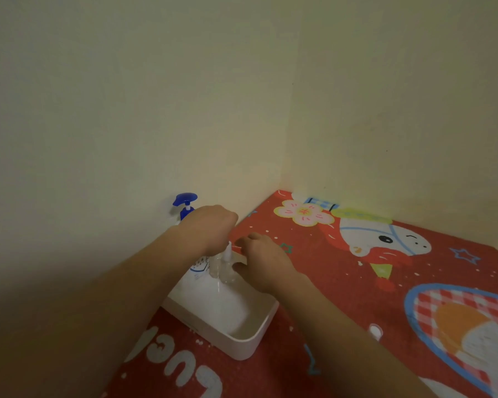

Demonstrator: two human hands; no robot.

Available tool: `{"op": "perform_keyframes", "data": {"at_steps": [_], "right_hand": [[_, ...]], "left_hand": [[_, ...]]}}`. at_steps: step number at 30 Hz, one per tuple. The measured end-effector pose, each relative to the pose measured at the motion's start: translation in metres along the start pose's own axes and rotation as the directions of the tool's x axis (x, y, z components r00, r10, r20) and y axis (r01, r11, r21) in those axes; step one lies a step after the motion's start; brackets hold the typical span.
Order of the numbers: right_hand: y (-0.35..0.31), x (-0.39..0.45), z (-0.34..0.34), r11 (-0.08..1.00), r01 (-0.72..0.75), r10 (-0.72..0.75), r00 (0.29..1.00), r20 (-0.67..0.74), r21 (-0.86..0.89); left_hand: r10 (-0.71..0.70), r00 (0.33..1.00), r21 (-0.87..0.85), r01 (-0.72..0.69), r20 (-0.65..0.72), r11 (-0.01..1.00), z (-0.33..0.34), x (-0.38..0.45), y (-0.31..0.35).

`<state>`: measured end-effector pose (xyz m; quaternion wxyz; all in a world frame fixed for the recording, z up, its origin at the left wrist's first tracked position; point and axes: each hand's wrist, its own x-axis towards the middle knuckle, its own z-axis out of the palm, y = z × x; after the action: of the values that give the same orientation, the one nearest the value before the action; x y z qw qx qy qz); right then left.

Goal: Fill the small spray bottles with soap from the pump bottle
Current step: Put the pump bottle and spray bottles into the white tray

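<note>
Fingers of the left hand [206,228] curl down over the white sprayer top of a small clear spray bottle [223,267], pinching it from above; fingertips themselves hidden under the knuckles. Right hand [263,261] comes in from the right, thumb and fingers curled against the bottle's side, gripping its body. Bottle stands roughly upright, slightly blurred, inside the far end of a white tray [242,344], near the tray's far rim. Cannot tell whether the sprayer is seated on the neck or lifted off it. A thin clear tube seems to hang below the bottle's middle, too faint to be sure. Level of liquid in the bottle unreadable.

Pump bottle [186,205] with a blue pump head stands just behind the left hand, at the far left edge of the counter, against the wall; its body mostly hidden by the hand and wrist, a white label with blue print shows under the wrist.

Tray sits near the left edge of the counter, set at an angle, long side running toward the far corner. Counter wears a red cartoon-print cloth [357,297]. A small white cap [375,330] lies on the cloth to the right of the tray, well apart from it, beside the right forearm. Pale walls meet at the far corner.
</note>
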<state>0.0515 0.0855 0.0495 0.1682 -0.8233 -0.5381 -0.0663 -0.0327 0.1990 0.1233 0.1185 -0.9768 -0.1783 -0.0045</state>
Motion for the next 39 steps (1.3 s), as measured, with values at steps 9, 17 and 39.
{"op": "perform_keyframes", "data": {"at_steps": [9,17,39], "right_hand": [[0.016,-0.020,-0.047,0.999,-0.045,0.041,0.990,-0.137,-0.022],[0.032,-0.064,-0.095,0.996,-0.092,0.091,0.958,-0.273,0.009],[0.068,-0.204,-0.088,0.954,-0.293,0.296,0.955,-0.037,0.072]], "left_hand": [[-0.027,0.960,-0.209,-0.033,-0.278,0.977,-0.020,-0.014,0.014],[-0.120,0.851,-0.577,-0.236,-0.511,0.782,-0.021,-0.033,0.056],[-0.331,0.824,-0.864,-0.328,-0.460,0.382,0.043,-0.090,0.141]]}}
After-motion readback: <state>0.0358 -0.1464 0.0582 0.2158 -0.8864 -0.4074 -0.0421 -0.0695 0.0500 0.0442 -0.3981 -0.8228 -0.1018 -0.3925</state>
